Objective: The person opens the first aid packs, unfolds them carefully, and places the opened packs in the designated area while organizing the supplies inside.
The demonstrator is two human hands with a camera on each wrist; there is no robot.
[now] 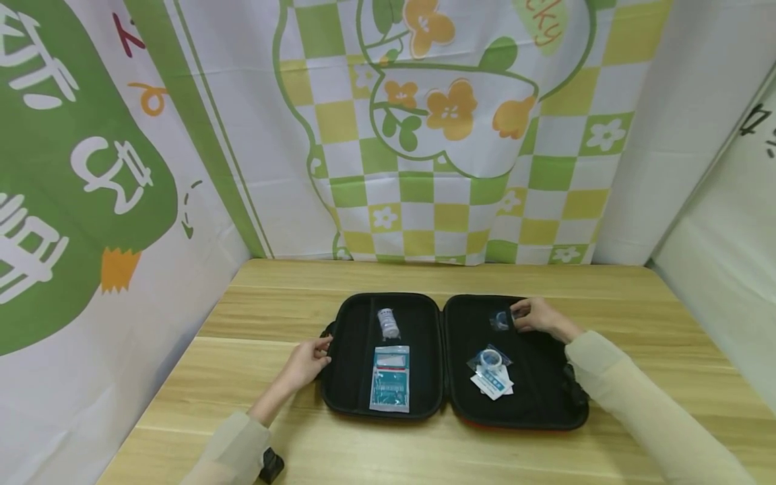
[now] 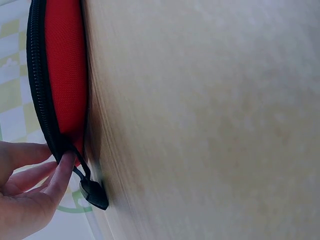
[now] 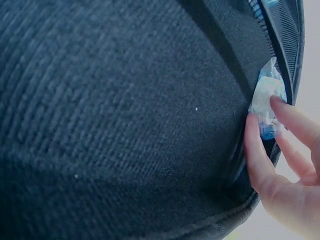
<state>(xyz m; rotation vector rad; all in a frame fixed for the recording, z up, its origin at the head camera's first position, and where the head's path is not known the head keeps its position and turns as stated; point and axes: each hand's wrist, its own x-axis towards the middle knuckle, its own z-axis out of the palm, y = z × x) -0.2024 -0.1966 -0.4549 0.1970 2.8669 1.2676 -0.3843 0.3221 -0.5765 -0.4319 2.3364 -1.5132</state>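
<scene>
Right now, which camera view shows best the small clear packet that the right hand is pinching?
The right wrist view: the small clear packet fills the frame edge up close, pinched by the right hand against the case lining. The head view shows the packet only tiny, in the open case. The left wrist view misses it.

Both hands out front: left hand (image 1: pixel 310 358) fingers relaxed, right hand (image 1: pixel 536 315) fingertips pinching.

Counted on the wooden table (image 1: pixel 606 303): one case, five items, two hands

One open black case (image 1: pixel 533 384) is seen; two items are counted in its left half, three wrapped packets in its right half, one of them pinched; one zipper pull (image 2: pixel 93 192) is seen, and two hands.
</scene>
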